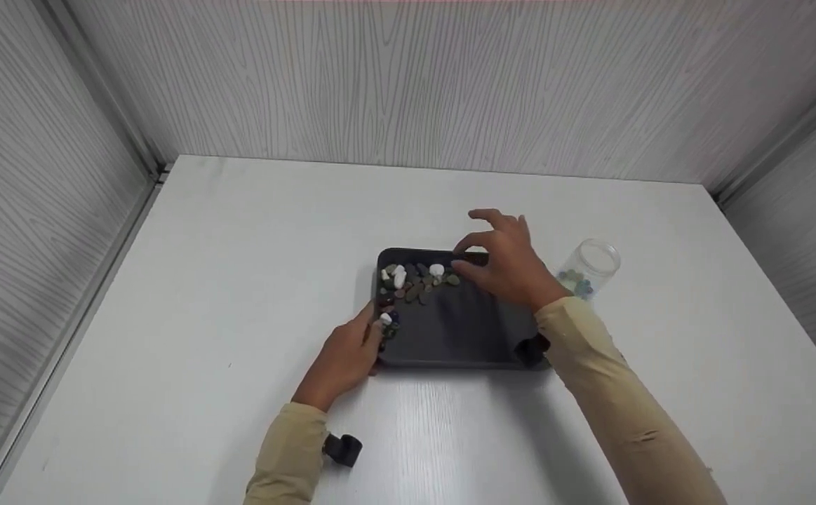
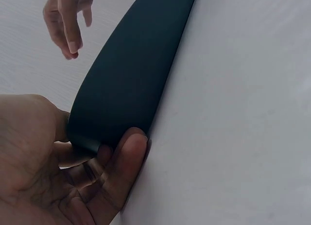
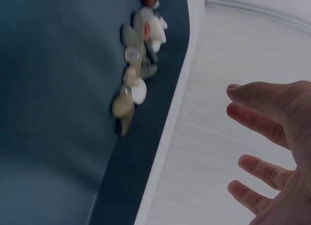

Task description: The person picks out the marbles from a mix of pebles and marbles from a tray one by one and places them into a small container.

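A black rectangular tray (image 1: 471,330) lies on the white table. Small stones (image 1: 415,289), brown, grey, white and dark red, line its far edge and left side. My left hand (image 1: 346,354) grips the tray's left side near the front corner; its fingers curl against the outer wall in the left wrist view. Over the far rim, my right hand (image 1: 509,263) hovers with thumb and index finger bent toward each other. The right wrist view shows this hand (image 3: 272,137) beside the tray wall, fingers spread and nothing between them.
A clear jar (image 1: 598,258) with green and blue glass pieces (image 1: 576,282) at its bottom stands right of the tray, close to my right forearm. Pale wood-grain panels (image 1: 379,84) enclose the table at the back and sides. A black wrist mount (image 1: 343,449) juts from the left sleeve.
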Demonstrator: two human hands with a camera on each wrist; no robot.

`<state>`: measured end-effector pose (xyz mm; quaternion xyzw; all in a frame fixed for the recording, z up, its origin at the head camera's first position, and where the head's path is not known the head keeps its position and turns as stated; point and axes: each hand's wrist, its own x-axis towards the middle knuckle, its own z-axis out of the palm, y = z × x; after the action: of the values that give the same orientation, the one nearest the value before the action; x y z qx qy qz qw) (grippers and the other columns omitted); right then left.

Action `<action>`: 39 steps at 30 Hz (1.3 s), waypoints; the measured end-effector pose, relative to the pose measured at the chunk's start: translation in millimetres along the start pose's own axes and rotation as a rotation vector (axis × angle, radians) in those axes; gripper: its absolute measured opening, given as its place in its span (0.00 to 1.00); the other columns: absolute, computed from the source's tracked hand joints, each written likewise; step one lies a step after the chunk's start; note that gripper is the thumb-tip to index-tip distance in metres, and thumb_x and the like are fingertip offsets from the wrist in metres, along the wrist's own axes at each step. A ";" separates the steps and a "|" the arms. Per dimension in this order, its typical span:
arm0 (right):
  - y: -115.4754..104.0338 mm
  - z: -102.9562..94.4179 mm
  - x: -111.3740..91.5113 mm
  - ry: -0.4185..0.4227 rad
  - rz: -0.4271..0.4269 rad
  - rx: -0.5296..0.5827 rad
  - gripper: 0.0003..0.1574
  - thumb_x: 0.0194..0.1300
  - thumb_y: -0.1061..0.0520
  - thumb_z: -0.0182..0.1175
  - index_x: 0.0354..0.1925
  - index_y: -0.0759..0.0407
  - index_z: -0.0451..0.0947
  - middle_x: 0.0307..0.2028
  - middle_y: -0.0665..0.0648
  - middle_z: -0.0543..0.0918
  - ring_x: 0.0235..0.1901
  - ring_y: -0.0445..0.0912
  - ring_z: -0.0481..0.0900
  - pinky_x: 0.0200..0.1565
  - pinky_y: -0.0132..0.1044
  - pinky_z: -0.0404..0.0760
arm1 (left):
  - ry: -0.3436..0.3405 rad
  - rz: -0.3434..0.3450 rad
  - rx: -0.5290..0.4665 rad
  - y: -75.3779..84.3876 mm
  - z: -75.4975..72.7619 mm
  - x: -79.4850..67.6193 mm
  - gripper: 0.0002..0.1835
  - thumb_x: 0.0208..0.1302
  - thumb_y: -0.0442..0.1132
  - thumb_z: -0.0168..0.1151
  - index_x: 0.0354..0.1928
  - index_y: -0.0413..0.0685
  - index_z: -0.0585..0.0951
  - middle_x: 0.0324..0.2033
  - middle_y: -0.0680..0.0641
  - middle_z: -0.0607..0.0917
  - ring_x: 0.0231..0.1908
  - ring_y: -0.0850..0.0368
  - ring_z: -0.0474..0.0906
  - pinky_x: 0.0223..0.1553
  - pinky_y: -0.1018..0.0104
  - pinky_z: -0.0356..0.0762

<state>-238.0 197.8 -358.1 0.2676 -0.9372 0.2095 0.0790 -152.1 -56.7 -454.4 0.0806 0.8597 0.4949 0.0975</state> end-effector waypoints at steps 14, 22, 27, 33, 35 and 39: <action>-40.4 56.3 3.8 -0.148 -0.078 -0.085 0.08 0.64 0.51 0.72 0.41 0.50 0.90 0.67 0.62 0.72 0.68 0.61 0.65 0.67 0.74 0.47 | 0.019 0.010 -0.008 1.3 0.1 0.2 0.29 0.82 0.41 0.42 0.80 0.47 0.56 0.37 0.46 0.83 0.24 0.58 0.81 0.38 0.57 0.79; -48.5 71.5 4.8 -0.194 -0.103 -0.069 0.05 0.62 0.55 0.73 0.39 0.51 0.91 0.66 0.61 0.72 0.67 0.59 0.65 0.65 0.76 0.46 | 0.011 -0.005 0.003 1.8 0.0 0.8 0.27 0.82 0.43 0.41 0.79 0.53 0.59 0.35 0.48 0.82 0.25 0.58 0.81 0.36 0.57 0.79; -51.7 76.3 5.0 -0.231 -0.097 -0.071 0.08 0.61 0.56 0.73 0.40 0.53 0.91 0.67 0.60 0.71 0.66 0.61 0.66 0.65 0.77 0.45 | 0.009 0.001 0.006 2.5 0.1 0.5 0.26 0.82 0.44 0.41 0.78 0.53 0.59 0.34 0.48 0.82 0.25 0.58 0.81 0.36 0.57 0.78; -52.7 79.1 4.2 -0.234 -0.100 -0.105 0.10 0.59 0.56 0.74 0.42 0.53 0.91 0.68 0.59 0.71 0.66 0.61 0.67 0.65 0.77 0.48 | 0.017 0.012 0.004 1.6 0.2 1.6 0.26 0.82 0.44 0.42 0.78 0.52 0.60 0.35 0.48 0.82 0.24 0.58 0.81 0.34 0.58 0.79; -52.7 80.1 3.6 -0.235 -0.108 -0.114 0.11 0.59 0.57 0.74 0.43 0.52 0.91 0.67 0.59 0.71 0.66 0.60 0.67 0.64 0.77 0.48 | 0.014 0.008 0.002 1.4 0.2 1.5 0.27 0.83 0.44 0.42 0.79 0.52 0.59 0.35 0.48 0.82 0.24 0.58 0.81 0.35 0.58 0.79; -52.5 82.4 2.1 -0.239 -0.127 -0.120 0.13 0.59 0.57 0.75 0.45 0.50 0.91 0.65 0.59 0.72 0.66 0.60 0.67 0.64 0.77 0.49 | 0.004 -0.006 -0.003 1.6 0.0 1.1 0.28 0.82 0.43 0.41 0.80 0.49 0.56 0.34 0.48 0.82 0.25 0.58 0.81 0.36 0.58 0.79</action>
<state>-214.7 120.7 -413.3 0.3444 -0.9319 0.1141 -0.0041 -153.0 -55.6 -453.1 0.0767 0.8594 0.4961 0.0975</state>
